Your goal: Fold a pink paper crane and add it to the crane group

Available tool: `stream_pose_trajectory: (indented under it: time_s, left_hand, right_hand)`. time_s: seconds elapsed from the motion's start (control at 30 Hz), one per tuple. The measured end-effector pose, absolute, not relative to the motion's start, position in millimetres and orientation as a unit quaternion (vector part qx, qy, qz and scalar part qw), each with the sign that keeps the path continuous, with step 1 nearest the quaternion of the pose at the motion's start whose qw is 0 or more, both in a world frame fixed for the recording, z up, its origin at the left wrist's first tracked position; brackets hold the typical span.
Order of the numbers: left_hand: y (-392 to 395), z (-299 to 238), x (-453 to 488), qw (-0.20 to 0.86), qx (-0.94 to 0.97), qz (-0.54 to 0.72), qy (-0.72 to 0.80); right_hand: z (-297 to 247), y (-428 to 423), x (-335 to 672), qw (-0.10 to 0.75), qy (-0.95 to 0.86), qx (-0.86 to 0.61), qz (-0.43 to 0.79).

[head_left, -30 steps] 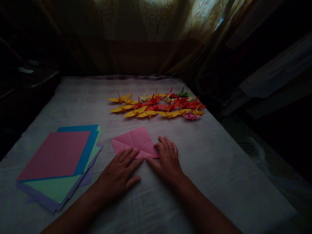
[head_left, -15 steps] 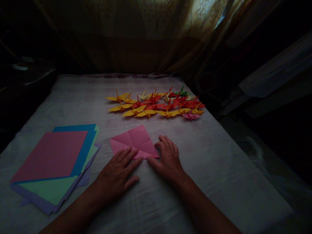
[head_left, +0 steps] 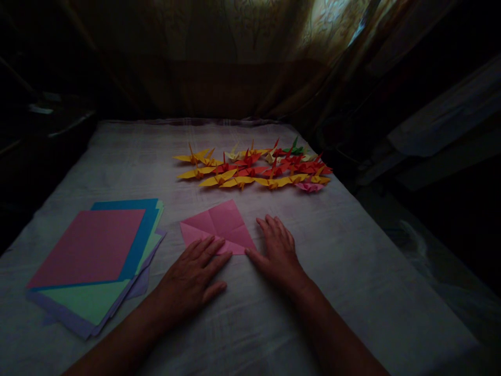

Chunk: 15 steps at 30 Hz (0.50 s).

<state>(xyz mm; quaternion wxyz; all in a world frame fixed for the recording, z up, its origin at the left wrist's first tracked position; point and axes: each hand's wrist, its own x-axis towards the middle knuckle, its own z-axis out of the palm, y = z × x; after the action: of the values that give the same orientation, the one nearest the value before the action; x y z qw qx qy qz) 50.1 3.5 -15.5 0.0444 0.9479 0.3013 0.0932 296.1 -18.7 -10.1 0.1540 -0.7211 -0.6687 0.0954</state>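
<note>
A creased pink sheet of origami paper (head_left: 227, 222) lies on the table between my hands, its near edge folded over. My left hand (head_left: 193, 266) rests flat with fingers apart on the paper's lower left part, covering some of the fold. At the right corner of the sheet is my right hand (head_left: 277, 248), its thumb tip at the corner and its other fingers stretched out over the cloth. Neither hand grips anything.
A stack of coloured paper (head_left: 94, 245), pink on top, lies to the left. Several folded paper cranes (head_left: 250, 169) in yellow, red, white, green and pink stand in rows farther back. A pale checked cloth (head_left: 344, 271) covers the table; a curtain (head_left: 219, 78) hangs behind.
My right hand has slid a little to the right along the near edge to the corner. My left hand stays on the paper. The whole view has shifted slightly.
</note>
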Motion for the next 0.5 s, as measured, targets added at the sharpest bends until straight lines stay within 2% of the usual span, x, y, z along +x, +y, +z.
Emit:
stream_pose_trajectory:
  time_s: [0.2, 0.5]
  left_hand:
    - [3.9, -8.1, 51.4, 0.068, 0.946, 0.053, 0.313]
    - [6.1, 2.9, 49.2, 0.097, 0.944, -0.003, 0.316]
  right_hand:
    - [-6.3, -18.3, 307.4, 0.112, -0.659, -0.735, 0.118]
    - [-10.9, -19.2, 307.7, 0.108, -0.671, -0.727, 0.103]
